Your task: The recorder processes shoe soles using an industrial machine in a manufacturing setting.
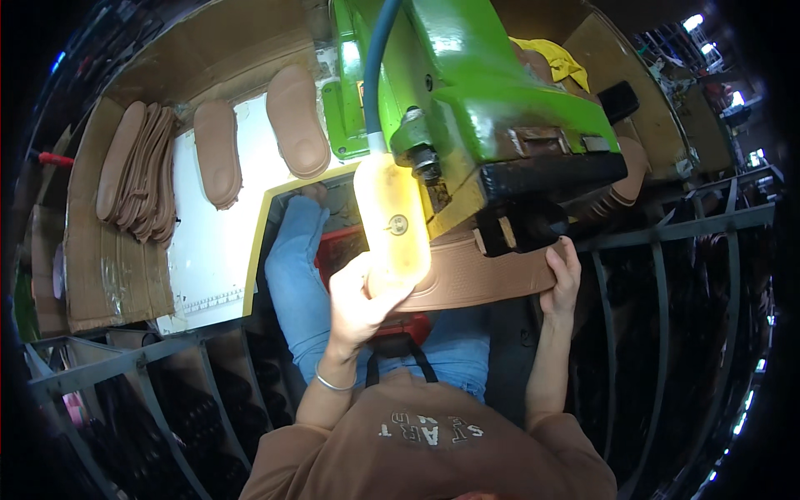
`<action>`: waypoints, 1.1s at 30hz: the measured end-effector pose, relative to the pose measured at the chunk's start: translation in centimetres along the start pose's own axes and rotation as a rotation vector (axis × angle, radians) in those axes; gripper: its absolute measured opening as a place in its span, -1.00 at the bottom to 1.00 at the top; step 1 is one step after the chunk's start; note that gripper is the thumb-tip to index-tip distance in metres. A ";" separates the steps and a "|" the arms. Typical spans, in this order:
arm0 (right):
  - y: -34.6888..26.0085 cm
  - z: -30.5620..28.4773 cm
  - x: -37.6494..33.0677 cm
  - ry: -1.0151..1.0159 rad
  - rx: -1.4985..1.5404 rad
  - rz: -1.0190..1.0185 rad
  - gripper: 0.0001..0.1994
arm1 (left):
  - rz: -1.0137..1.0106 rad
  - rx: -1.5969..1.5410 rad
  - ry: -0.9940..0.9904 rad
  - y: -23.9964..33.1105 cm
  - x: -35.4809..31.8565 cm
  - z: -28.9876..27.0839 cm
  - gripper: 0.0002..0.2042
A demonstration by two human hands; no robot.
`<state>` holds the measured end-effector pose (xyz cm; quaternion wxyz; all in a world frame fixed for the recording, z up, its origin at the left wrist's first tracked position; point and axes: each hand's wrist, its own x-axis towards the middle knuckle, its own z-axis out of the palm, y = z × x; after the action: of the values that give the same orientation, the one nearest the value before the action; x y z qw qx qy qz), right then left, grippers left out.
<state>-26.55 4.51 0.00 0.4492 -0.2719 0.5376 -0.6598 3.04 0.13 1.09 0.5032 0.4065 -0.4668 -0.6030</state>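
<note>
Between my left fingers (390, 298) and right fingers (569, 260) I count one brown sole (492, 277). Two more soles (297, 125) show apart on the white counter (204, 267), beyond and left of my left fingers. Farther left is one bunch (137, 171), and past my right fingers one stack (621, 179), both too overlapped to count. One green machine (492, 100) stands just beyond. My right fingers pinch the sole's right end; my left close on its left end, tips hidden by one lit lamp (385, 200).

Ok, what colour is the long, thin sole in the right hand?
The long, thin sole is tan-brown, seen best in the head view.
</note>
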 end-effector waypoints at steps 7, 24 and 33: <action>1.9 5.2 -1.2 -0.115 0.055 0.008 -0.73 | -0.125 -0.105 0.160 1.2 -1.9 -4.9 -0.71; 3.1 12.8 -1.5 -0.422 -0.143 -0.139 -0.68 | -0.078 0.099 -0.270 0.4 -0.1 -1.0 -0.66; 7.8 1.8 -13.4 -0.715 -0.321 0.531 -0.57 | -0.044 0.016 0.124 -2.4 -1.7 2.5 -0.84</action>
<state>-16.72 15.36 -5.27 0.7115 -0.4010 0.4955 -0.2956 0.41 2.35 -0.64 0.5145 0.4573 -0.4304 -0.5838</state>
